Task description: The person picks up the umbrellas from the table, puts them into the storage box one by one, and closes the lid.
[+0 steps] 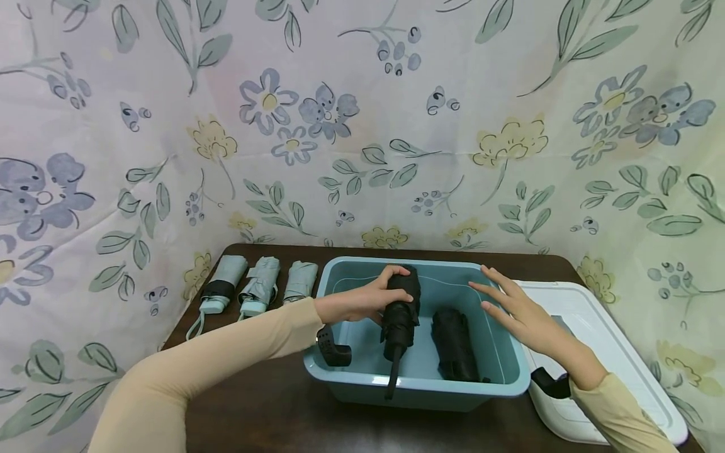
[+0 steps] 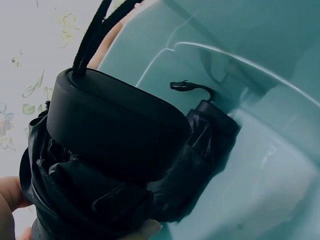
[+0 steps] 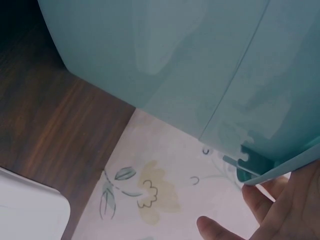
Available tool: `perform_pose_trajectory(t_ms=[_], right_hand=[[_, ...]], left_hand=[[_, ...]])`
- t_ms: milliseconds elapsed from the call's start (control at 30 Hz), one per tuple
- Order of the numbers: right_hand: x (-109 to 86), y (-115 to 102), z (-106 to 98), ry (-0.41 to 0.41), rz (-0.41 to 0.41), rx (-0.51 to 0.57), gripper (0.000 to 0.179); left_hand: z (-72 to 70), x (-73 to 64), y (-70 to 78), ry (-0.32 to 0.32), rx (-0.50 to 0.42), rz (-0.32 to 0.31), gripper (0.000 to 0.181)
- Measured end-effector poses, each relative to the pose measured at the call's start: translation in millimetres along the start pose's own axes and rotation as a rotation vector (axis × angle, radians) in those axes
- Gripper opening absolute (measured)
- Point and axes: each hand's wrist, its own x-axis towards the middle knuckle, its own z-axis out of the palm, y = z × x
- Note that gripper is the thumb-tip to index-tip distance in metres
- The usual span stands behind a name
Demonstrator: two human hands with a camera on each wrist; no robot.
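A black folded umbrella (image 1: 399, 321) is gripped by my left hand (image 1: 365, 299), thumb and fingers around its cloth body. It is held over the left half of a light blue plastic bin (image 1: 396, 382), its strap hanging toward the bin's front rim. The left wrist view shows the umbrella's wide black handle (image 2: 117, 125) up close. A second black folded umbrella (image 1: 455, 346) lies inside the bin, to the right of the held one. My right hand (image 1: 523, 314) is at the bin's right rim, fingers extended; in the right wrist view its fingertips (image 3: 257, 202) meet the rim's underside.
Three pale grey-green folded umbrellas (image 1: 259, 286) lie in a row on the dark wooden table (image 1: 255, 402), left of the bin. A white lid (image 1: 612, 352) lies to the right, under my right forearm. A floral cloth (image 1: 362, 126) hangs behind the table.
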Motion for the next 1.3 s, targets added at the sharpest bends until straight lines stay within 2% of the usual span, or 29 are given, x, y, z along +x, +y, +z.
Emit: perform_pose_trajectory(t_ms=[500, 767, 1000, 1167, 1300], right_hand=[[0.3, -1.4, -2.6, 0.007, 0.002, -0.008, 0.044], [0.0, -1.9, -1.7, -0.003, 0.007, -0.006, 0.044], [0.5, -2.4, -1.1, 0.003, 0.0, -0.011, 0.044], [1.9, -2.9, -0.9, 0.003, -0.015, -0.008, 0.044], [0.9, -2.4, -1.8, 0.004, -0.014, -0.004, 0.044]], left_hand=[[21.4, 22.3, -4.2, 0.001, 0.0, -0.052, 0.05], [32.2, 36.7, -17.6, 0.01, 0.001, -0.086, 0.048], [45.2, 46.6, -21.7, 0.024, 0.009, -0.117, 0.046], [52.2, 51.1, -25.3, 0.042, 0.039, -0.13, 0.045], [57.8, 55.4, -30.5, 0.077, 0.135, -0.12, 0.044]])
